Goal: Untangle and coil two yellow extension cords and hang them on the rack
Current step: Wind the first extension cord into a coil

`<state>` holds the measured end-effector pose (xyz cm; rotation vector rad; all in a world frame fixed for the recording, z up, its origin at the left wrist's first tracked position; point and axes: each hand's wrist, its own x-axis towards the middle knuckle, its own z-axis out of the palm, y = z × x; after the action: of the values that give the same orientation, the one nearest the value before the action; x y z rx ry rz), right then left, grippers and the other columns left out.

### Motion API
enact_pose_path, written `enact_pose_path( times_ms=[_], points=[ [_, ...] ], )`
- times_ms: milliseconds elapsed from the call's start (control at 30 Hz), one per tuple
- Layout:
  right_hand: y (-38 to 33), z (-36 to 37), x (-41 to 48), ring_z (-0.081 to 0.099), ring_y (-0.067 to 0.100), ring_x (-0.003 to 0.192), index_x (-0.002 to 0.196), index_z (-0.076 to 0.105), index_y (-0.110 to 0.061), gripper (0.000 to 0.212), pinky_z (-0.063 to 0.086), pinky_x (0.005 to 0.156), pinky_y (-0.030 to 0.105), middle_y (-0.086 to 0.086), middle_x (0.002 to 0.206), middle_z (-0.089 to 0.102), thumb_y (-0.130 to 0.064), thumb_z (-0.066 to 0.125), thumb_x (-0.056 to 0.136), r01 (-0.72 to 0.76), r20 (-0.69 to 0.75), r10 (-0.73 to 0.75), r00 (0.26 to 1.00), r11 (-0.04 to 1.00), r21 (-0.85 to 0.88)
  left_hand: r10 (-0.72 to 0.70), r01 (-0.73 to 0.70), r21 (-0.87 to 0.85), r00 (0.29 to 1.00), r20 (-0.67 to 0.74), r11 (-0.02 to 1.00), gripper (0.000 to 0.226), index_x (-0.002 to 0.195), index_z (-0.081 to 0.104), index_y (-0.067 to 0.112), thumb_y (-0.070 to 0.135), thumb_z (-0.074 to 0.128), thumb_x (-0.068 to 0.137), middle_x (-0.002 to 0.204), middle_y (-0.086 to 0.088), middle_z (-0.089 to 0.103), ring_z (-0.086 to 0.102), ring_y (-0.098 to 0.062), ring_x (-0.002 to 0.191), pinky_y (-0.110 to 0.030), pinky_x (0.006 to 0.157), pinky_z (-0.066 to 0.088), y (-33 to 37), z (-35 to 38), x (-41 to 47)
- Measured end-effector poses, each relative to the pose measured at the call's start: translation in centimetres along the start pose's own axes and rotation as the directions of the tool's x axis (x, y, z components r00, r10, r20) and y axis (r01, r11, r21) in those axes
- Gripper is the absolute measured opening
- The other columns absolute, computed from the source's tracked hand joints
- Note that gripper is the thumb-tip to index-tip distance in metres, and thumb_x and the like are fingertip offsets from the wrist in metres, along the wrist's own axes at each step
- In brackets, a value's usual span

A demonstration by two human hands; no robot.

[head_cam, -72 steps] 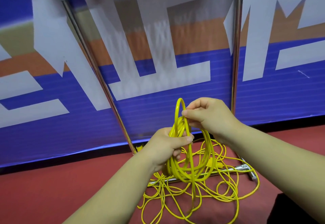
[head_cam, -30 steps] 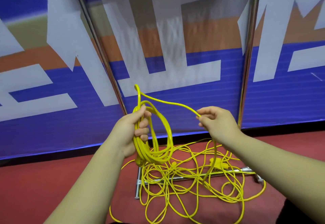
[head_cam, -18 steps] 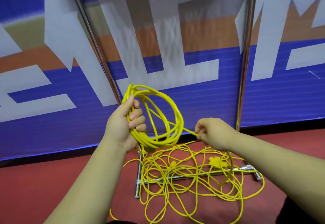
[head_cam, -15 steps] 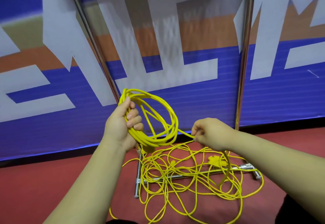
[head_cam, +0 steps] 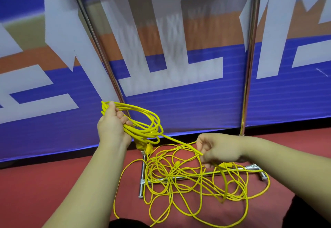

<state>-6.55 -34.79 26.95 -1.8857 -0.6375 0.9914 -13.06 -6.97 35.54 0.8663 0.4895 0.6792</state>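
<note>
I am seeing the left hand (head_cam: 112, 127) gripping a coil of thin yellow extension cord (head_cam: 151, 120) at centre frame, fingers curled round its loops. The right hand (head_cam: 218, 149), right of centre, is pinching a taut strand running from that coil. A loose yellow cord tangle (head_cam: 179, 184) is lying at lower centre on the red floor (head_cam: 44, 183), draped over the chrome tubular rack (head_cam: 250, 66).

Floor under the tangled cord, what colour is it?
Red; the floor shows best in the head view.
</note>
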Motion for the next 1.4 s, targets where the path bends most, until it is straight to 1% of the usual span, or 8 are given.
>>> enact_pose_path(
  times_ms=[100,233,467,633,867,1033,1267,1400],
  points=[
    [0.9,-0.2,0.1,0.061,0.025,0.062,0.096,0.047,-0.012,0.023,0.041,0.052,0.028,0.017,0.077,0.068,0.005,0.060,0.088,-0.060,-0.010,0.059,0.998,0.993,-0.102,0.042,-0.040,0.059,0.999,-0.029,0.997,0.030,0.076,0.049,0.019,0.034,0.055,0.101,0.054,0.007,0.035,0.030,-0.006,0.039,-0.018,0.039,0.032,-0.6,-0.3,0.0],
    [-0.5,-0.6,0.3,0.056,0.015,0.053,0.093,0.054,-0.011,0.020,0.038,0.048,0.023,0.005,0.069,0.068,0.004,0.065,0.089,0.072,-0.124,-0.077,0.989,0.996,-0.043,0.105,-0.110,0.257,0.994,0.033,0.960,0.019,0.086,0.056,0.013,0.024,0.057,0.101,0.058,0.002,0.050,0.039,-0.011,0.041,-0.022,0.043,0.039,-2.3,-0.8,-0.2],
    [-4.7,-0.9,-2.2,0.057,0.016,0.072,0.095,0.058,-0.012,0.021,0.043,0.062,0.029,0.014,0.101,0.076,0.006,0.065,0.089,0.301,-0.134,-0.297,0.945,0.953,0.011,-0.052,-0.127,0.582,0.958,0.281,0.803,0.012,0.096,0.064,0.006,0.019,0.062,0.096,0.092,-0.010,0.077,0.038,-0.011,0.040,-0.025,0.045,0.041,-5.2,0.2,-2.7],
    [-5.7,-1.7,-3.2,0.058,0.017,0.065,0.094,0.058,-0.010,0.019,0.046,0.067,0.034,0.019,0.088,0.076,0.003,0.069,0.088,0.353,-0.216,-0.338,0.916,0.935,0.033,-0.333,-0.028,0.641,0.836,0.436,0.767,0.024,0.110,0.063,0.000,0.021,0.061,0.097,0.104,-0.011,0.076,0.034,-0.009,0.040,-0.026,0.047,0.041,-7.4,1.0,-4.9],
    [-5.6,-3.7,-3.7,0.060,0.019,0.059,0.092,0.058,-0.011,0.019,0.051,0.058,0.026,0.016,0.074,0.073,-0.004,0.075,0.085,0.365,-0.372,-0.335,0.865,0.931,0.011,-0.501,0.071,0.625,0.671,0.547,0.777,0.019,0.109,0.064,0.004,0.017,0.053,0.101,0.110,-0.018,0.073,0.032,-0.005,0.037,-0.020,0.043,0.039,-7.8,2.1,-6.4],
    [-5.3,-3.6,-3.9,0.057,0.020,0.058,0.092,0.058,-0.006,0.022,0.045,0.052,0.024,0.029,0.074,0.068,-0.001,0.077,0.082,0.361,-0.329,-0.329,0.885,0.932,0.039,-0.571,0.048,0.679,0.586,0.575,0.732,0.028,0.105,0.064,0.002,0.022,0.069,0.086,0.087,-0.008,0.068,0.034,-0.004,0.036,-0.020,0.040,0.038,-7.9,2.6,-7.2],
    [-4.8,-5.0,-4.6,0.061,0.016,0.057,0.089,0.055,-0.010,0.018,0.052,0.055,0.023,0.010,0.069,0.064,0.006,0.065,0.088,0.408,-0.355,-0.276,0.893,0.830,0.381,-0.374,0.134,0.421,0.738,0.562,0.897,0.016,0.091,0.066,0.006,0.020,0.064,0.083,0.075,-0.002,0.056,0.031,0.000,0.034,-0.016,0.036,0.034,-3.6,3.5,-4.4],
    [-4.2,-5.0,-4.5,0.065,0.022,0.074,0.091,0.055,-0.007,0.018,0.052,0.081,0.034,0.014,0.079,0.070,0.010,0.061,0.089,0.344,-0.229,-0.283,0.931,0.889,0.301,-0.298,0.121,0.350,0.806,0.511,0.929,0.014,0.093,0.063,0.007,0.018,0.055,0.095,0.074,0.001,0.054,0.031,0.000,0.033,-0.015,0.036,0.033,-2.0,2.4,-2.6]
  ],
)
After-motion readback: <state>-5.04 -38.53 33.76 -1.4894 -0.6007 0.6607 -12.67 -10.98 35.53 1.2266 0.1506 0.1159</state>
